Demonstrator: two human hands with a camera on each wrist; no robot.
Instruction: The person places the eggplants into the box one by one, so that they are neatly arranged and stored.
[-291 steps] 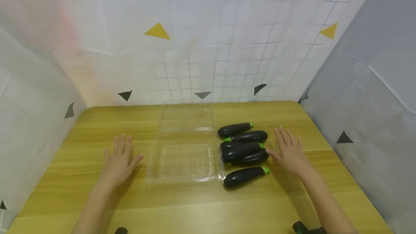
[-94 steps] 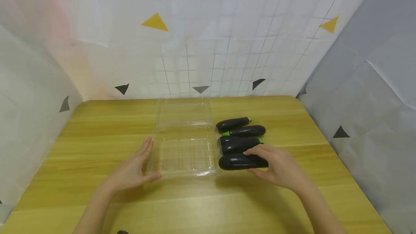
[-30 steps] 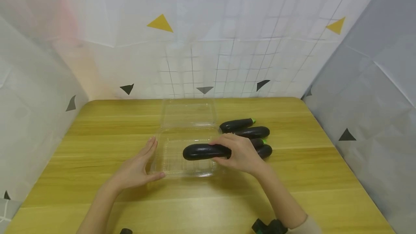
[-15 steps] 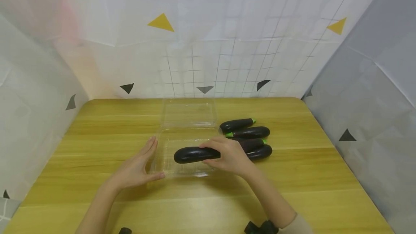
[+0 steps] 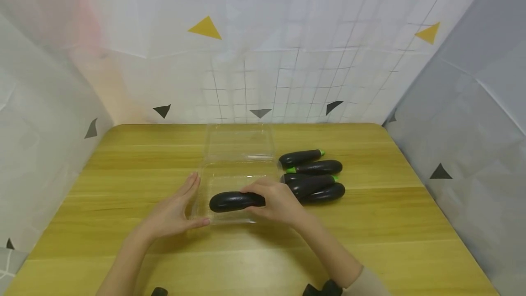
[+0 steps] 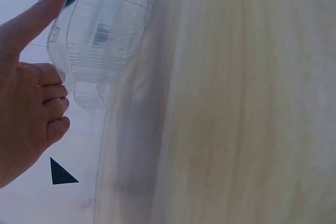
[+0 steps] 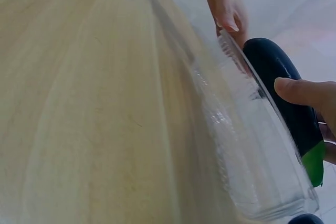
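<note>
My right hand (image 5: 277, 202) grips a dark purple eggplant (image 5: 232, 201) between thumb and fingers, its rounded end pointing left. This eggplant is over the base of a clear plastic clamshell box (image 5: 223, 179), whose lid (image 5: 240, 143) lies open toward the back. In the right wrist view, the eggplant (image 7: 281, 90) appears at the level of the box rim, its green stem end beside my fingers. My left hand (image 5: 174, 209) rests at the box's front left corner, thumb along the front rim and fingers extended up the left side. Its thumb (image 6: 44, 14) touches the rim in the left wrist view.
Several more eggplants (image 5: 318, 167) lie right of the box, some of them piled (image 5: 310, 187) against each other. The wooden table (image 5: 394, 223) is bounded by pale sheet-covered walls (image 5: 246, 81) at the back and sides. Black objects (image 5: 322, 289) show near my wrists.
Over the last second my right hand has carried the eggplant left and slightly nearer across the box. Earlier it was gripped at the box's right. The left hand stays at the corner.
</note>
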